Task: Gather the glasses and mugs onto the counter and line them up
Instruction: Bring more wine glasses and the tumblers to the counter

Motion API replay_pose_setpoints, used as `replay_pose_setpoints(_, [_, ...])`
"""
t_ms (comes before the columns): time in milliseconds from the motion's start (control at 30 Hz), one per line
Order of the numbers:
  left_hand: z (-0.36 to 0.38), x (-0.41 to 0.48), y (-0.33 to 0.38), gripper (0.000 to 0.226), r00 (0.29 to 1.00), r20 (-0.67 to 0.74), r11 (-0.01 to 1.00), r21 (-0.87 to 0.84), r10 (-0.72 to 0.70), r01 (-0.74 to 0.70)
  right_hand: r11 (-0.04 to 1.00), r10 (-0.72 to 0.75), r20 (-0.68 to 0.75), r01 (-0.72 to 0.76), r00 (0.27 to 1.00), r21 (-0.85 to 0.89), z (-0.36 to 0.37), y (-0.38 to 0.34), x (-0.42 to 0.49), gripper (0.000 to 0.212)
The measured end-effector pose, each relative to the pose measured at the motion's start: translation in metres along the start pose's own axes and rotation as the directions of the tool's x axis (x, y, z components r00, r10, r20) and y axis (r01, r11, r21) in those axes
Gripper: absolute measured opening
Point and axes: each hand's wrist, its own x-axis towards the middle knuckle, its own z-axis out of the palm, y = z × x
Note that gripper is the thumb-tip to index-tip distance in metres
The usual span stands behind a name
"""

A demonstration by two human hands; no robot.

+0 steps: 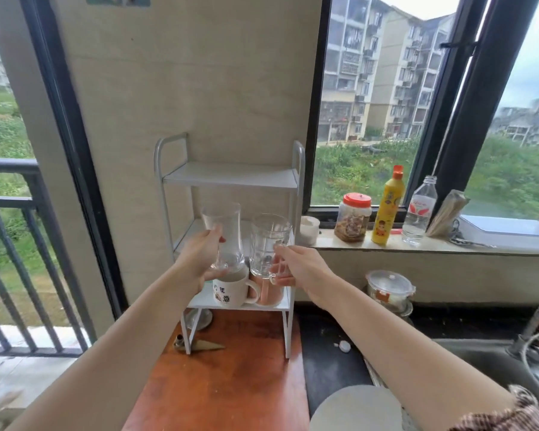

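My left hand (199, 255) grips a tall clear curved glass (223, 234), held in the air in front of the white rack (231, 177). My right hand (299, 269) holds a clear glass mug (268, 244) by its handle, right beside the tall glass. Below them, on the rack's lower shelf, stand a white printed mug (231, 292) and a pinkish cup (269, 295), partly hidden behind my hands and the held glasses. The rack's top shelf is bare.
The rack stands on a reddish-brown counter (231, 384). On the windowsill sit a red-lidded jar (353, 217), a yellow bottle (388, 206) and a clear water bottle (419, 213). A lidded glass container (389, 289) and a sink (511, 362) lie to the right.
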Motion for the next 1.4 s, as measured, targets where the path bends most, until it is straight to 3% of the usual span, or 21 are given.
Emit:
replay_pose_setpoints(200, [0.061,-0.085,-0.016,0.029,0.998,0.061,1.000,0.004,0.026,-0.026,0.999,0.028,-0.010,-0.028,1.000,-0.032,-0.091,0.021,-0.083,0.025])
replay_pose_setpoints(400, [0.165,-0.189,-0.051,0.024,0.975,0.213,0.997,0.071,-0.057,0.043,0.993,0.059,-0.154,-0.073,0.986,-0.087,-0.213,0.076,-0.193,0.028])
replay_pose_setpoints(667, [0.336,-0.310,-0.105,0.033,0.843,0.486,0.971,0.174,-0.231,0.166,0.984,0.121,-0.449,-0.168,0.886,-0.066,-0.379,0.143,-0.346,0.030])
replay_pose_setpoints(833, [0.448,-0.384,-0.120,0.044,0.717,0.639,0.956,0.254,-0.280,0.148,0.975,0.195,-0.647,-0.215,0.738,0.050,-0.467,0.178,-0.434,0.027])
replay_pose_setpoints(1000, [0.555,-0.459,-0.137,0.026,0.558,0.762,0.941,0.314,-0.328,0.125,0.952,0.272,-0.821,-0.268,0.503,0.151,-0.545,0.215,-0.513,0.028])
replay_pose_setpoints(1267, [0.733,-0.577,-0.190,0.023,0.316,0.840,0.897,0.425,-0.442,0.124,0.894,0.376,-0.904,-0.336,0.201,0.297,-0.674,0.287,-0.626,0.030])
replay_pose_setpoints(1400, [0.823,-0.631,-0.210,0.040,0.226,0.825,0.853,0.518,-0.518,0.068,0.837,0.461,-0.885,-0.367,0.069,0.407,-0.742,0.321,-0.673,0.028])
